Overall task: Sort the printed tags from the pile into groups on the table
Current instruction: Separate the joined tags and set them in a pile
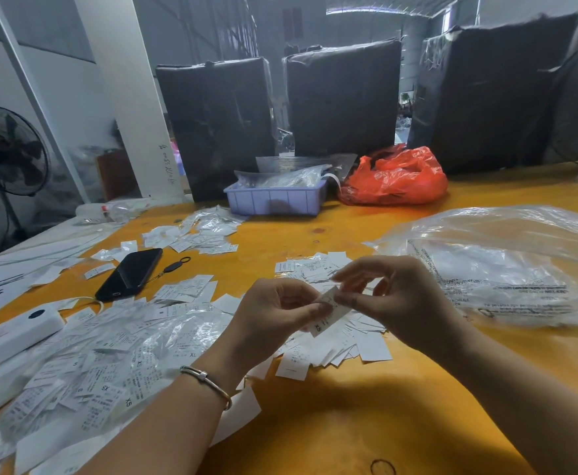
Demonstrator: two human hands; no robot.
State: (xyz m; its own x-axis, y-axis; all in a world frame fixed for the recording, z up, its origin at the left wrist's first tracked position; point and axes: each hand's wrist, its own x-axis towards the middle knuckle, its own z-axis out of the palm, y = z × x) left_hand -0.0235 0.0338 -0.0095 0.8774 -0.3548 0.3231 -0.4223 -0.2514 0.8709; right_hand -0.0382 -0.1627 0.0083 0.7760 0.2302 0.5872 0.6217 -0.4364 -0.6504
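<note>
Tag [328, 308] pinched between left hand [273, 313] and right hand [393, 299], above pile [342, 337] mid-desk [349, 423]. Judged featherlight, limp, slippery; best gripped by short edges.

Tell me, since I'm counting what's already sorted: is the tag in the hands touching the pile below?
Apart. The head view shows both hands pinching the tag, lifted clear above the pile.
</note>
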